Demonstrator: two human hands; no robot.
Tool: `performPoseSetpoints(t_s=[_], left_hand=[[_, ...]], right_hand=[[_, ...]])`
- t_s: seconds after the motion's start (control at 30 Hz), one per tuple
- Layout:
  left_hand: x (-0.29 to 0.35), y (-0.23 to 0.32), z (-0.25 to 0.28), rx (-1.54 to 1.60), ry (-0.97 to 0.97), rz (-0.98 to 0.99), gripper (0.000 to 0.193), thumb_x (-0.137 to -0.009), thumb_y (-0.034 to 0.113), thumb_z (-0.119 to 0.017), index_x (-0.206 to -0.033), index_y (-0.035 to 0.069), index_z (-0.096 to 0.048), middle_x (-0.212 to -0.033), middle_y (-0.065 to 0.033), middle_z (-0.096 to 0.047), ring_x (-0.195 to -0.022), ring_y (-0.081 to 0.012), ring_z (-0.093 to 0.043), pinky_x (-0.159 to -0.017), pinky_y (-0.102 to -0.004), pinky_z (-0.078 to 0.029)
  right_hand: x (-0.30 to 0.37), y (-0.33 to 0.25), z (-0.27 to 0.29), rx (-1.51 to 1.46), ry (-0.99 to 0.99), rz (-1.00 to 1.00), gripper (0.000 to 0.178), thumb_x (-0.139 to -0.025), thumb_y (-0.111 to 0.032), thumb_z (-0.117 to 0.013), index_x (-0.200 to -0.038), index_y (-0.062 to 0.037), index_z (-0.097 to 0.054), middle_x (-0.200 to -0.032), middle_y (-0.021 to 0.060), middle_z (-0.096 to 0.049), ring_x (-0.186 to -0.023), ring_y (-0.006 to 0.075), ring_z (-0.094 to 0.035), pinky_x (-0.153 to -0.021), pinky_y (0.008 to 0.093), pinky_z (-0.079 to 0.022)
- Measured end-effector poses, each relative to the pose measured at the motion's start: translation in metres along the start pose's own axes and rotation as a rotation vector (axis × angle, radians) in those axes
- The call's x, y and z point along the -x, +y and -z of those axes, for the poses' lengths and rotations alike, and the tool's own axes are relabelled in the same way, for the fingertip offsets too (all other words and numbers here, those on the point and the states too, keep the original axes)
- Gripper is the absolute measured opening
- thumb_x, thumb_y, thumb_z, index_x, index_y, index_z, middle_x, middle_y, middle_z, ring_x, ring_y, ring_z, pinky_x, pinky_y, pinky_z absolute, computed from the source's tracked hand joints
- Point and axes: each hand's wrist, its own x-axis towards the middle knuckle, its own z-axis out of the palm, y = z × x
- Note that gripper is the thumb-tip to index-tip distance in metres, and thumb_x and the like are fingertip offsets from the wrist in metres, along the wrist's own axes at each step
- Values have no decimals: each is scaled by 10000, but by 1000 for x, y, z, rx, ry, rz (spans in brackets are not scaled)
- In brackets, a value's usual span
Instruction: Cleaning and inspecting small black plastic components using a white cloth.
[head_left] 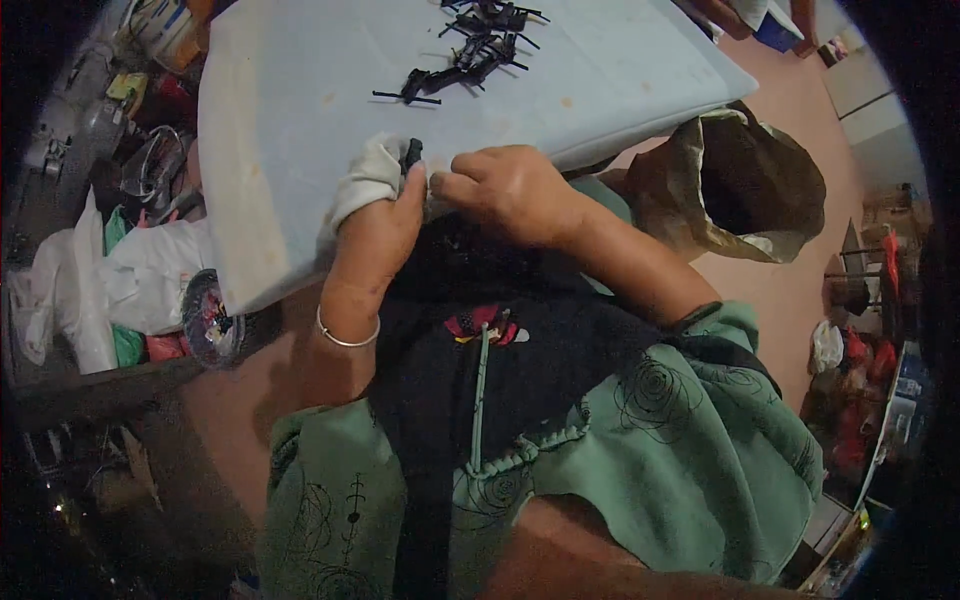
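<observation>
My left hand (385,225) is closed around a bunched white cloth (370,178). A small black piece (412,153) pokes out of the cloth by my left thumb. Close beside it, my right hand (515,195) is closed, its curled fingers near the cloth's edge; what they pinch is hidden. Both hands are over the near edge of a large white padded surface (300,120). Farther up on it lies a loose row of black parts with thin rods (480,55).
A brown sack (680,190) stands with its mouth open at the right. On the left, a shelf holds white plastic bags (155,275) and a round clear container (212,325). Part of another person (720,15) shows at the top right. Shelves with goods (865,400) line the far right.
</observation>
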Motion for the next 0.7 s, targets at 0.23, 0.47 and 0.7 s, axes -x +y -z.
performPoseSetpoints(t_s=[0.23,0.47,0.7], left_hand=[[2,44,17,644,-183,337,183,-812,56,-546,-988,9,-538,-800,-4,-566,-686,-65,-503,-591,-215,-439],[7,54,14,673,-152,356,180,-802,30,-534,-981,11,-542,-775,-5,-567,-641,-75,-519,-537,-208,-435],[10,39,-6,93,77,-153,219,-749,-6,-511,-967,-14,-523,-779,-177,-580,-701,-301,-577,-631,-348,-463]], right_hand=[[-3,-5,1,-739,204,-586,183,-813,-175,-604,-727,-21,-559,-577,41,-506,-535,82,-419,-488,257,-368],[-3,-8,10,-764,-29,-574,255,-877,-224,-508,-774,7,-544,-607,7,-502,-592,65,-435,-527,246,-389],[0,-10,-21,-906,140,-620,308,-873,-252,-472,-773,26,-557,-586,132,-524,-528,164,-444,-531,340,-405]])
